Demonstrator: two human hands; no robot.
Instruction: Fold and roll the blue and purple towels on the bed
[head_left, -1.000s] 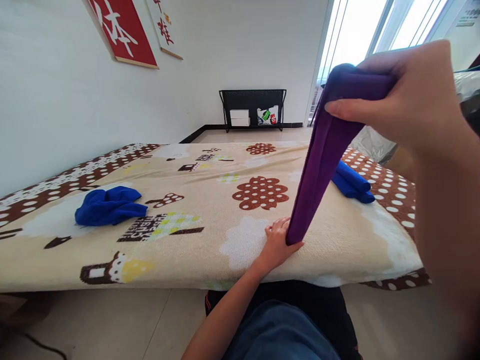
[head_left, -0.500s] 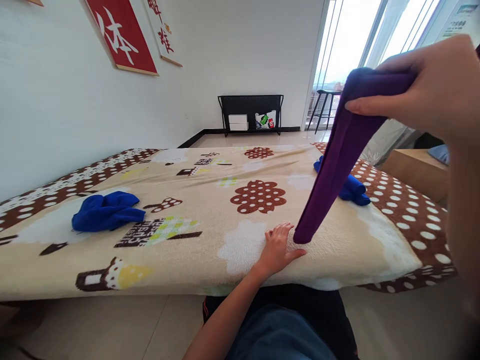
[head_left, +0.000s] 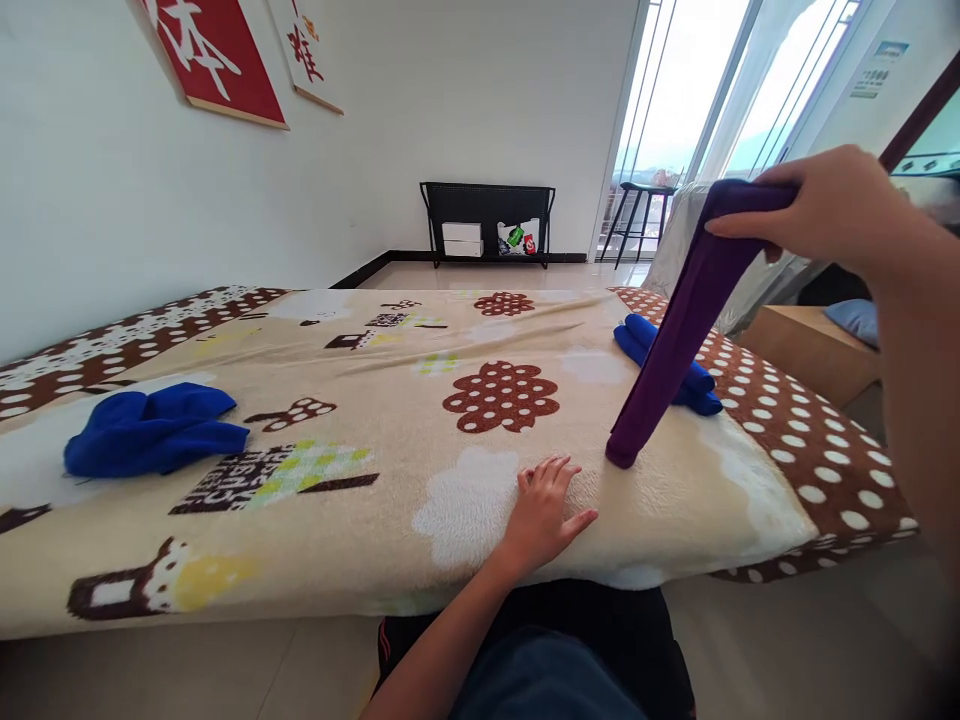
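Note:
A long folded strip of purple cloth (head_left: 679, 320) hangs slanting from my right hand (head_left: 832, 215), which pinches its upper end between thumb and fingers. The cloth's lower end is at the blanket surface, just right of my left hand (head_left: 544, 505). That hand rests on the cream patterned blanket (head_left: 390, 570) with its fingers spread and nothing in them. Partly behind the purple strip lies a folded blue cloth (head_left: 697, 385). A crumpled blue cloth (head_left: 154, 430) lies on the left side of the blanket.
The bed has a brown polka-dot cover (head_left: 825, 450) at its right side. Beyond the bed, a black rack (head_left: 487, 210) holds a white box (head_left: 463, 240) and a printed bag. A wooden box (head_left: 806, 345) stands to the right. White wall runs along the left.
My right hand has moved slightly left and lower, and the purple cloth's lower end has shifted to the right, away from my left hand. The camera view has turned a little.

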